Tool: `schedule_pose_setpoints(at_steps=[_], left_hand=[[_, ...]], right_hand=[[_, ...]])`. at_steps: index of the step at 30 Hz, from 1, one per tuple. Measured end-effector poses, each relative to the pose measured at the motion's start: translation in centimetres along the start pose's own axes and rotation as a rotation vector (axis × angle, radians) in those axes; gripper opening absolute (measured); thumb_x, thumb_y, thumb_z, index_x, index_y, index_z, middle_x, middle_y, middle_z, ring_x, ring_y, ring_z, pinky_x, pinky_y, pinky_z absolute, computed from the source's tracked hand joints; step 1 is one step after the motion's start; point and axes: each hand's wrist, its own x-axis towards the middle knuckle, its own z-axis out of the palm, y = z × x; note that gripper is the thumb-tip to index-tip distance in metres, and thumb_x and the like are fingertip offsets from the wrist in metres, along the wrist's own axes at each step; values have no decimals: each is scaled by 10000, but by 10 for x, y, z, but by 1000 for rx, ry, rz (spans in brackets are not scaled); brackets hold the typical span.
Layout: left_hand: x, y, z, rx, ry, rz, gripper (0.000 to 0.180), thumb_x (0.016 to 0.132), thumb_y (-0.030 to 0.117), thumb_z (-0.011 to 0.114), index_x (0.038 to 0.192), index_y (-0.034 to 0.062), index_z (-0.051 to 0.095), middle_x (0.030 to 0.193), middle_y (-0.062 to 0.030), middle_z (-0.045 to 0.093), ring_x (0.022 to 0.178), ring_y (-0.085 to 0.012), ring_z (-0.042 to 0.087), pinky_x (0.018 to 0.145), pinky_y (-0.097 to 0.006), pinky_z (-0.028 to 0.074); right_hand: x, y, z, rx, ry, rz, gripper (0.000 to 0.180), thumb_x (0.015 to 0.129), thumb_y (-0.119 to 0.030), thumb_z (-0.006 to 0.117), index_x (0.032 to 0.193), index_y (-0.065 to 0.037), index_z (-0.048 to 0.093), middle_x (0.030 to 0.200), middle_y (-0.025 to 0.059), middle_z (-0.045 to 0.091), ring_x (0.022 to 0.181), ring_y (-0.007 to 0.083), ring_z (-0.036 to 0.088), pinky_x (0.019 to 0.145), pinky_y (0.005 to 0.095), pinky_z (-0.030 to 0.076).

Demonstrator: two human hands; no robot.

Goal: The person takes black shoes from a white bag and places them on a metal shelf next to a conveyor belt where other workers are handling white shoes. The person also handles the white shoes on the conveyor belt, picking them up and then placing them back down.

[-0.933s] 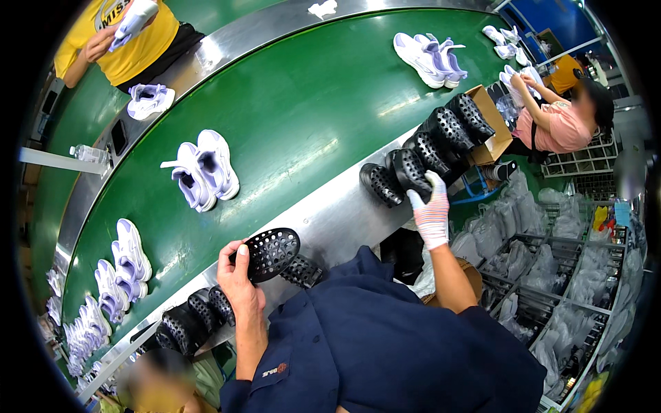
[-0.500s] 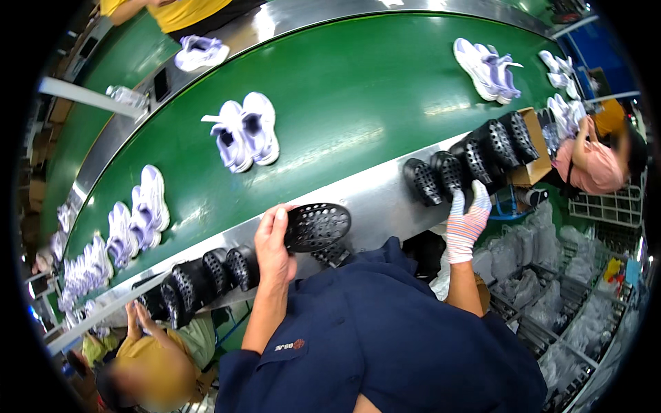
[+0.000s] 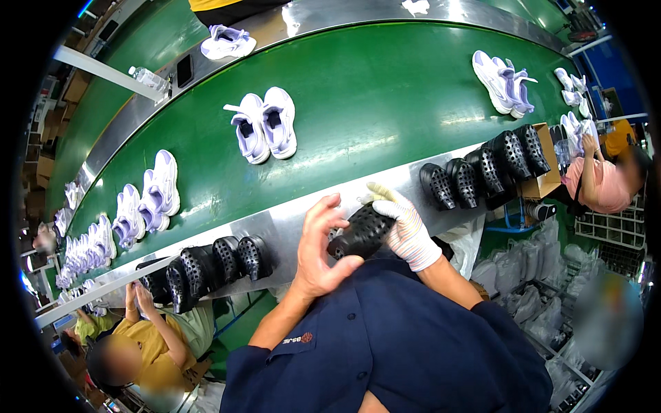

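Observation:
A black perforated plastic shoe insert (image 3: pixel 368 230) is between my hands, just above the metal ledge in front of me. My right hand (image 3: pixel 412 237), in a striped knit glove, grips its right end, the glove's fingers wrapped round the far side. My bare left hand (image 3: pixel 319 251) is at the insert's left end, thumb and fingers spread apart around it; whether they touch it is hard to tell. More black inserts (image 3: pixel 476 172) stand in a row on the ledge to the right, and another row (image 3: pixel 213 265) stands to the left.
Beyond the metal ledge (image 3: pixel 303 213) runs a green conveyor belt (image 3: pixel 385 89) carrying white and lilac sneakers (image 3: pixel 265 125). A cardboard box (image 3: pixel 547 165) stands at the right row's end. Co-workers sit at both sides. Racks of plastic-wrapped items (image 3: pixel 527 258) are at lower right.
My right hand has left the right row and come to the insert, gripping it. My left hand has moved right and its fingers have spread. The insert has turned to show its rounded side.

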Motion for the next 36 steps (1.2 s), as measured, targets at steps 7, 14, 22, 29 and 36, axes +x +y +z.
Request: schedule_pose_setpoints(at_steps=[7,14,22,29,36], left_hand=[[-24,-3,-18,-211,98,-631,674,881,253,804,1425,-6,503,1422,-140,546,1329,-231,520,1087,-386,448],[-69,28,-41,577,364,-239,712,717,107,876,1356,26,572,1326,-174,601,1205,-305,614,1039,-382,493],[-163,3,-115,1126,1084,-351,682,759,131,861,1346,-15,546,1277,-239,585,1177,-417,584,1007,-479,484],[-155,-45,-128,1274,1110,-756,716,816,319,848,1388,33,527,1305,-213,616,1174,-420,562,985,-509,455],[-120,-32,-71,926,708,-487,516,918,217,739,1352,-2,569,1271,-204,644,1122,-337,631,901,-427,529]], right_hand=[[20,10,13,-538,24,-328,479,920,-101,690,1361,20,545,1167,95,660,1066,171,629,971,302,496],[42,47,66,-572,-281,-174,624,973,-306,658,1468,18,458,1359,156,587,1222,225,590,1067,357,455],[66,64,39,-737,-215,152,428,1001,-214,656,1325,57,586,1243,164,669,1059,223,687,932,347,558],[78,77,-4,-1568,-51,-132,488,884,-281,761,1232,44,652,1160,231,722,1097,323,702,965,402,533],[39,84,-2,-1963,-161,353,1155,751,-516,841,1583,-7,224,1402,355,497,1256,455,579,1055,463,489]])
